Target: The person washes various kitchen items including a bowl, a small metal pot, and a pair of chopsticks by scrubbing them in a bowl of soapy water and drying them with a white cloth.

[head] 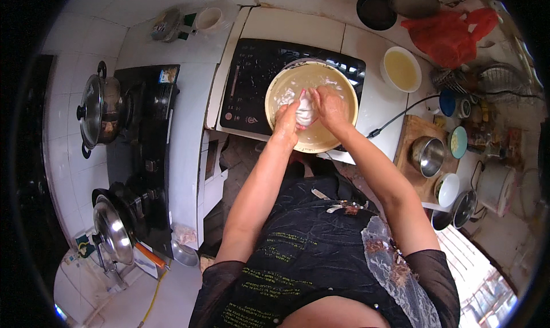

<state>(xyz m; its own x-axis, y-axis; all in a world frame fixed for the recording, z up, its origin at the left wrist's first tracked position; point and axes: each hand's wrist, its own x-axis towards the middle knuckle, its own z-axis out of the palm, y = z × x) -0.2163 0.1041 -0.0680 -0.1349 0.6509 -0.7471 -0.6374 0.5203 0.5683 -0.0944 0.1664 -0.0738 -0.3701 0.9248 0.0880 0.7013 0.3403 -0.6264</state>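
Observation:
Both my hands are over a round cream-yellow basin [354,108] of cloudy liquid, which stands on a black glass induction cooktop [251,78]. Between them is a wet white bundle [304,111] with pinkish edges, which looks like cloth; what it may contain is hidden. My left hand [287,120] grips its left side, thumb towards the top. On the other side, the curled fingers of my right hand [331,106] press on the bundle's upper right. Light glints off the wet surface behind the hands.
A white bowl of yellowish liquid [402,69] sits right of the cooktop, near a black cable [393,120]. Farther right, a wooden board [404,156] bears a steel bowl [431,156]. At left, a lidded pot [107,108] and a lidded wok [114,229] stand on a gas stove [148,164].

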